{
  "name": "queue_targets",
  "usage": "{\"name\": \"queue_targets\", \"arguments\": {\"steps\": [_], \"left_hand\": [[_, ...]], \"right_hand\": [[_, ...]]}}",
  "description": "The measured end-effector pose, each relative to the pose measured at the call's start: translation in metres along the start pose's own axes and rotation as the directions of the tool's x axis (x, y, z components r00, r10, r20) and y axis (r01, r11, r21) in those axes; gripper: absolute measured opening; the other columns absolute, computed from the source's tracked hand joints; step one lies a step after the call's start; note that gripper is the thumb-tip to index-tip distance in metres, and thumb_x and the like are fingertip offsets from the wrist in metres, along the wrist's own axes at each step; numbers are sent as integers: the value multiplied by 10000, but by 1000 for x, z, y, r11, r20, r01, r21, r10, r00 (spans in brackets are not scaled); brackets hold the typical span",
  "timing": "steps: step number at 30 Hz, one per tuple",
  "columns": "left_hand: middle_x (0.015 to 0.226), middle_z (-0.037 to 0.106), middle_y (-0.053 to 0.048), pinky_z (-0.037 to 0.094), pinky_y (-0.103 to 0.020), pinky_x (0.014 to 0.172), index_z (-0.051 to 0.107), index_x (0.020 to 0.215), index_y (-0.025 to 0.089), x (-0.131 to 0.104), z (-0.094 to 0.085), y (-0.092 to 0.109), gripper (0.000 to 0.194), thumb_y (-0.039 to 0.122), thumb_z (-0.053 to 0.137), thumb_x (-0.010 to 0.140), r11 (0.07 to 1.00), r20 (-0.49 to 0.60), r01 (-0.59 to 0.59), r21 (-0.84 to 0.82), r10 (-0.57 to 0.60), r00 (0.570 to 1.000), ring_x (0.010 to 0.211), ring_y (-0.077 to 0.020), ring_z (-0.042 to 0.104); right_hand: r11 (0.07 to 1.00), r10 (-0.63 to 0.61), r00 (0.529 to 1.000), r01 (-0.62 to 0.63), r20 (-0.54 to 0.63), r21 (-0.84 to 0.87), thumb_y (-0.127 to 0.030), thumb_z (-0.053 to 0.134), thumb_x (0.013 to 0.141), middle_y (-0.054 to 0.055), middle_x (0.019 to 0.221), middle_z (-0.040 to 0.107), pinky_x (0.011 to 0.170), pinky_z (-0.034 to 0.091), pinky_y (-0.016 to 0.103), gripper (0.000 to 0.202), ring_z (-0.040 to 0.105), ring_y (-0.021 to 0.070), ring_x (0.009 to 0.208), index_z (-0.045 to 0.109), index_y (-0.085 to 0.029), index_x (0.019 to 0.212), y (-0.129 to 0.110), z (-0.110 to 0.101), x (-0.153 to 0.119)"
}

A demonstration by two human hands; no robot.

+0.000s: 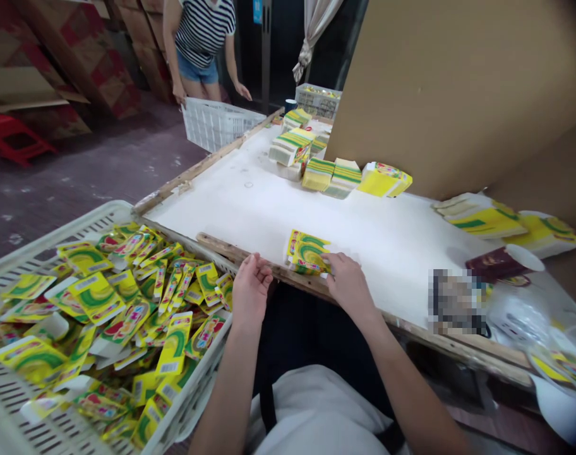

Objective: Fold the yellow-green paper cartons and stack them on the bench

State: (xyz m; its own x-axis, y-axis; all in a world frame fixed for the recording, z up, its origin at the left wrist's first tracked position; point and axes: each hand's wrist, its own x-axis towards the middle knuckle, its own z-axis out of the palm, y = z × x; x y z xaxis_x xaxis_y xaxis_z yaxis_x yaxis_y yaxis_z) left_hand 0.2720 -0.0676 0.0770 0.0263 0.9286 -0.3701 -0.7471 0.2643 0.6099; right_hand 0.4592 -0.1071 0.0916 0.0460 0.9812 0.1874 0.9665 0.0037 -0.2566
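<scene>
A small stack of flat yellow-and-green cartons (pixel 307 251) lies at the near edge of the white table. My right hand (pixel 349 284) grips its right end between thumb and fingers. To the left, my left hand (pixel 252 287) is raised by the table's wooden edge, its fingers curled together with nothing visible in them. Beside that hand stands a white plastic crate (pixel 122 205) heaped with yellow folded boxes (pixel 96 297), some with their end flaps sticking out.
Bundles of flat cartons (pixel 319 174) stand farther back on the table (pixel 222 196), with more bundles (pixel 487 218) at the right. A tipped dark red paper cup (pixel 499 262) lies nearby. A large cardboard sheet (pixel 434 88) rises behind. Across the table a person (pixel 205 31) holds another crate (pixel 216 123).
</scene>
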Motion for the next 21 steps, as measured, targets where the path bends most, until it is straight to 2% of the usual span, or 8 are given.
{"name": "queue_targets", "arguments": {"steps": [6, 10, 12, 14, 17, 18, 19, 21], "left_hand": [[757, 587, 7, 429, -158, 525, 554, 910, 157, -5, 6, -21, 313, 306, 682, 666, 997, 38, -16, 76, 13, 999, 583, -58, 547], [991, 572, -23, 473, -209, 719, 523, 1020, 213, -17, 14, -41, 444, 351, 712, 642, 989, 111, -129, 68, 121, 986, 849, -106, 573], [1071, 552, -39, 460, -276, 833, 510, 1056, 239, -25, 19, -45, 521, 401, 725, 610, 983, 228, -184, 24, 173, 958, 979, -159, 542], [1020, 564, -51, 457, -333, 856, 519, 1028, 234, -33, 23, -45, 492, 500, 663, 639, 976, 305, -216, -23, 212, 928, 964, -192, 546], [780, 524, -27, 486, -331, 751, 519, 880, 208, -36, 25, -35, 459, 634, 407, 749, 957, 240, -273, -96, 288, 927, 755, -163, 553], [711, 479, -10, 488, -310, 692, 502, 830, 206, -36, 24, -31, 477, 649, 336, 767, 951, 200, -289, -112, 307, 930, 673, -144, 529], [663, 433, 5, 480, -286, 626, 480, 791, 207, -34, 23, -27, 489, 658, 290, 775, 947, 167, -303, -106, 317, 934, 600, -126, 492], [614, 368, 25, 433, -246, 512, 447, 747, 213, -30, 20, -21, 495, 675, 272, 769, 947, 124, -319, -44, 322, 938, 506, -102, 415]], "right_hand": [[990, 38, 993, -22, -113, 141, -35, 490, 613, 106, 975, 515, 811, 423, 414, 506, 491, 264, 913, 462, -166, 1102, 0, -4, -2], [932, 78, 993, -42, -87, 359, -60, 533, 606, 61, 931, 519, 718, 451, 364, 509, 514, 215, 799, 428, -206, 1081, -13, -11, -8], [856, 39, 999, -46, 23, 514, -62, 557, 599, 21, 853, 513, 635, 448, 304, 507, 508, 168, 702, 420, -220, 1060, -24, -11, -13], [693, -45, 989, -72, 142, 718, -74, 581, 603, -14, 788, 492, 566, 432, 251, 479, 490, 128, 631, 410, -227, 1023, -37, -9, -20], [360, -149, 961, -168, 234, 918, -149, 638, 629, -17, 820, 495, 563, 442, 223, 455, 500, 103, 640, 407, -229, 1013, -56, -4, -30], [301, -164, 956, -186, 243, 935, -169, 652, 635, -9, 842, 502, 587, 452, 226, 455, 510, 105, 666, 420, -226, 1022, -62, -3, -33], [292, -168, 955, -188, 244, 938, -176, 661, 637, -1, 860, 509, 615, 457, 233, 455, 517, 111, 695, 440, -222, 1031, -67, -1, -36], [375, -166, 960, -150, 225, 915, -150, 660, 634, 4, 860, 521, 643, 454, 243, 439, 516, 120, 723, 491, -219, 1033, -74, 3, -40]]}}
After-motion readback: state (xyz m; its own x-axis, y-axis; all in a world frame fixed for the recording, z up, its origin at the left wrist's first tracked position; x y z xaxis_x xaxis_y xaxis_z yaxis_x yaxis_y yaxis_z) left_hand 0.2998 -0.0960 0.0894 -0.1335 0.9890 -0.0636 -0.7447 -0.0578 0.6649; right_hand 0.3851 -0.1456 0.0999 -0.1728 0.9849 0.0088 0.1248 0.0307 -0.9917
